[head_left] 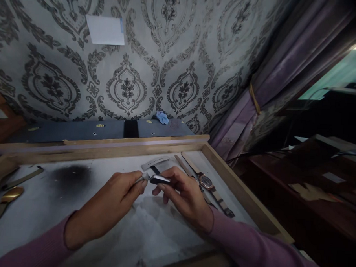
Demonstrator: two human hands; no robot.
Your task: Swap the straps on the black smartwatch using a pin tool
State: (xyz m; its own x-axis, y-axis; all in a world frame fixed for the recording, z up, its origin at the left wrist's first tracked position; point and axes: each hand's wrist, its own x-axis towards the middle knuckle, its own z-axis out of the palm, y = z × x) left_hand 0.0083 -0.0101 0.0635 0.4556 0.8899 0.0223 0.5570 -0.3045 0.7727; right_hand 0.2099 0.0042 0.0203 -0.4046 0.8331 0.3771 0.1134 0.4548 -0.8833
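Note:
Over the white-lined tray, my left hand (116, 199) pinches a small grey piece (143, 177), perhaps a cloth; its kind is unclear. My right hand (185, 195) grips a watch (160, 180) seen edge-on, with a silvery rim and a dark side. The two held things nearly meet. Behind them shows a pale strip (155, 162) with a row of small holes or marks. To the right of my right hand lies a wristwatch (205, 181) with a rose-gold case and a brown strap, beside another strap (181, 164) partly hidden by the hand.
A wooden rim (246, 195) borders the tray. More watches, one with a gold case (12, 194), lie at the left. On the blue ledge behind are a black phone-like slab (131, 128) and a crumpled blue cloth (162, 117). A purple curtain (256, 97) hangs right.

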